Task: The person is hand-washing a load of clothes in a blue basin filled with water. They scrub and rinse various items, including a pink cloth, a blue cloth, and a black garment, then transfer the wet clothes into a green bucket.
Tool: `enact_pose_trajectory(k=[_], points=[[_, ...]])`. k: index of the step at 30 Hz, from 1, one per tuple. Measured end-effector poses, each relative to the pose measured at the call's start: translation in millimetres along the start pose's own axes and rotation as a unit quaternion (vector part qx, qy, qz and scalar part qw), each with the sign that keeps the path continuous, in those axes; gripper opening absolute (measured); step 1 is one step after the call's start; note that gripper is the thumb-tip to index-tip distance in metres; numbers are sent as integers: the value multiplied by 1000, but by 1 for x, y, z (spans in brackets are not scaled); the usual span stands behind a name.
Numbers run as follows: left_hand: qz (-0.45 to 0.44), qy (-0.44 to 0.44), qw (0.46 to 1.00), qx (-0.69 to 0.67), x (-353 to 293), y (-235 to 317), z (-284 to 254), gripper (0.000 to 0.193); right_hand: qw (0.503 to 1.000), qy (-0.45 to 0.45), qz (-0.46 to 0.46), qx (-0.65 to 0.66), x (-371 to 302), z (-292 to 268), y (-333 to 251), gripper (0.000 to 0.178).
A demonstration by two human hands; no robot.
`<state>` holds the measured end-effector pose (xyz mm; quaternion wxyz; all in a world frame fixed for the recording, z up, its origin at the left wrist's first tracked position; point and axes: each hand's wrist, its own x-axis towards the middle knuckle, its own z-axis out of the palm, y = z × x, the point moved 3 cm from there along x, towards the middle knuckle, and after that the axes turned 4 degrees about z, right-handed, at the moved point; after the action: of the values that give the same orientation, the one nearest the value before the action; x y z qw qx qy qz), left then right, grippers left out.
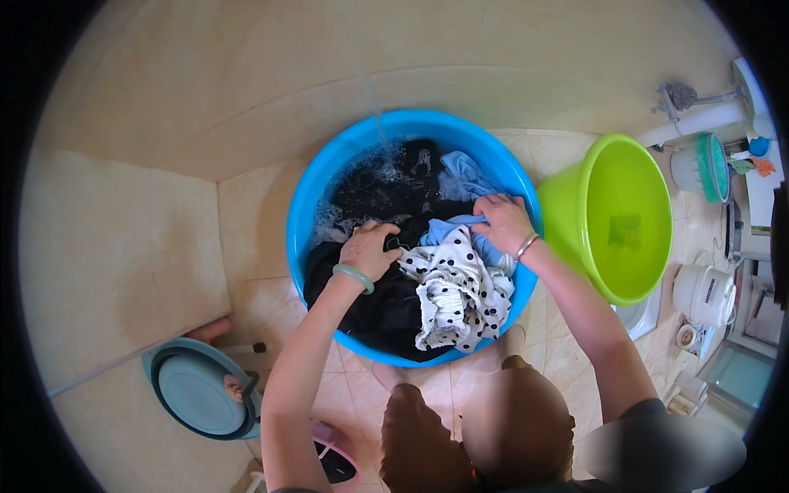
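A large blue tub (311,193) of sudsy water and soaking clothes stands in front of me. My left hand (371,249), a pale green bangle at its wrist, has its fingers curled into a black garment (362,304). Its thumb tip lies close to a white garment with black dots (460,283), which has a gathered edge and is bunched on top. At the tub's right side my right hand (504,222), with a silver bracelet, pinches light blue cloth (448,228); its fingertips are partly hidden. More blue cloth (462,174) floats behind it.
A thin stream of water (380,127) falls into the tub's far side. A lime green basin (588,214) leans close on the right. At the left lies a grey-green basin (201,386), and a pink container (349,460) sits near my feet. A white bucket (703,294) stands farther right.
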<state>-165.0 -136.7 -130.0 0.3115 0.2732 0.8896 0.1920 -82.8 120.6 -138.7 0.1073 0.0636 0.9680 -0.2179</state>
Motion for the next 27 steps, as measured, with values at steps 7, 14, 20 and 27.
enact_pose_trajectory(k=[7,14,20,27], points=[[92,6,980,-177,12,34,14,73,902,72,69,420,-21,-66,0,27],[143,40,948,-281,18,62,10,121,727,170,-22,665,-35,-177,-88,17],[191,155,888,-388,67,51,23,91,480,3,-182,858,-13,-203,-120,31],[-14,302,744,-596,60,-23,3,15,712,63,-18,699,37,-142,-63,14]])
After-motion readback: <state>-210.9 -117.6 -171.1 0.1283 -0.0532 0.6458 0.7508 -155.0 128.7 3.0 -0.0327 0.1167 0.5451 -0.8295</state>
